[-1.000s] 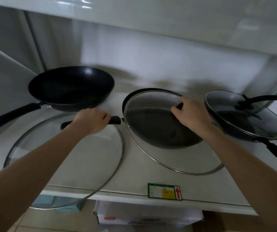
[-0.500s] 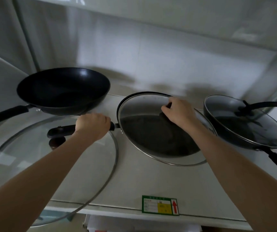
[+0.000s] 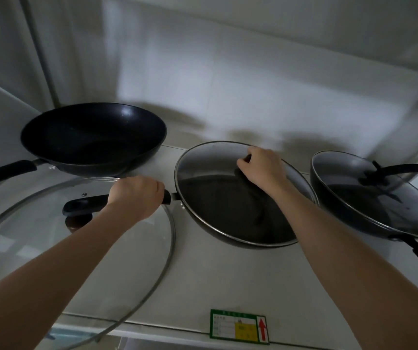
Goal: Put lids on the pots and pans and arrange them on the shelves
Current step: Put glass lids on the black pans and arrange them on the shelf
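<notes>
On the white shelf [image 3: 228, 286], a bare black wok [image 3: 93, 137] sits behind a big glass lid [image 3: 51, 248], the left hand [image 3: 137, 198] squeezes the middle pan's handle [image 3: 86, 204], the right hand [image 3: 263, 168] pinches its lid knob [image 3: 247, 157], and a covered pan [image 3: 369, 195] stands just beside.

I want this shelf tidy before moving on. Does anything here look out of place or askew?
Yes. The large glass lid lies loose at the front left, overhanging the shelf edge, while the wok behind it is uncovered. The middle pan sits tilted, held by the left hand and right hand.
</notes>
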Demonstrator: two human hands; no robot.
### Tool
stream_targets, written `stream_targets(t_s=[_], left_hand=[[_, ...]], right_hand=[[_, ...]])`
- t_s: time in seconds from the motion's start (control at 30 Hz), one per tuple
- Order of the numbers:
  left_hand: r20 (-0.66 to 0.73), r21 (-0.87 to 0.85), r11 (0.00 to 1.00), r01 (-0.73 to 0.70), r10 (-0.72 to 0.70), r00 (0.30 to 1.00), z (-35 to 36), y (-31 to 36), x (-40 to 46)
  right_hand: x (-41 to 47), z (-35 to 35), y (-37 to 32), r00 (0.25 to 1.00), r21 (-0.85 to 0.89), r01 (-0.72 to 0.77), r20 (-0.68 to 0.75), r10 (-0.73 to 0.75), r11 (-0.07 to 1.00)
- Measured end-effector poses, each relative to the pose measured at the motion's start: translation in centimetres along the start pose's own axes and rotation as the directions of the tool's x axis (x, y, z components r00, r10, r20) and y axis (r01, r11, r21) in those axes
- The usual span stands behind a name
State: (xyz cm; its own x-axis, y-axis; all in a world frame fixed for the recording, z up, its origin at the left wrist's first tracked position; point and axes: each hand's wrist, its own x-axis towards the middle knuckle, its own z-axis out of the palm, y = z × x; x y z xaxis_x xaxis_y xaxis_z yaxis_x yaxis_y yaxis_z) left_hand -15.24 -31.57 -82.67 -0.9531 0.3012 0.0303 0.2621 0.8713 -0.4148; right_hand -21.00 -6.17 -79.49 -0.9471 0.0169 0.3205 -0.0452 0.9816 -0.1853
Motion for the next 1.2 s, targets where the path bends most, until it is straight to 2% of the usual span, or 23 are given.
stream_targets(t_s=[0.33, 0.53, 0.73, 0.93, 1.07, 1.13, 1.2], left_hand=[[0.006, -0.055, 0.998, 0.004, -0.004, 1.000, -0.4, -0.1, -0.1], [0.015, -0.064, 0.998, -0.005, 0.006, 1.000, -0.2, -0.3, 0.0], [0.043, -0.074, 0.997, 0.001, 0.002, 0.999, -0.2, -0.2, 0.2], [0.058, -0.115, 0.993, -0.001, 0.008, 0.998, -0.4, -0.4, 0.0], [0.080, -0.150, 0.986, -0.067, 0.080, 0.994, -1.0, -0.2, -0.5], [0.114, -0.217, 0.971, -0.095, 0.122, 0.986, -1.4, -0.1, -0.8], [0.190, -0.374, 0.927, -0.034, 0.112, 0.975, -1.6, -0.1, -0.9]], right_hand=[[0.4, -0.2, 0.0, 0.998, -0.071, 0.005, 0.062, 0.000, 0.997], [0.9, -0.6, -0.4, 0.989, -0.121, 0.004, 0.147, 0.014, 0.993], [0.6, -0.7, -0.5, 0.989, -0.135, -0.019, 0.146, 0.039, 0.991], [-0.2, -0.7, -0.4, 0.978, 0.006, -0.155, 0.143, 0.152, 0.988], [-1.2, -0.7, -0.3, 0.977, 0.151, -0.190, 0.128, 0.172, 0.970], [-1.9, -1.0, -0.3, 0.986, 0.206, -0.167, 0.058, 0.158, 0.964], [-2.4, -1.5, -0.4, 0.988, 0.247, -0.151, 0.018, 0.151, 0.957]])
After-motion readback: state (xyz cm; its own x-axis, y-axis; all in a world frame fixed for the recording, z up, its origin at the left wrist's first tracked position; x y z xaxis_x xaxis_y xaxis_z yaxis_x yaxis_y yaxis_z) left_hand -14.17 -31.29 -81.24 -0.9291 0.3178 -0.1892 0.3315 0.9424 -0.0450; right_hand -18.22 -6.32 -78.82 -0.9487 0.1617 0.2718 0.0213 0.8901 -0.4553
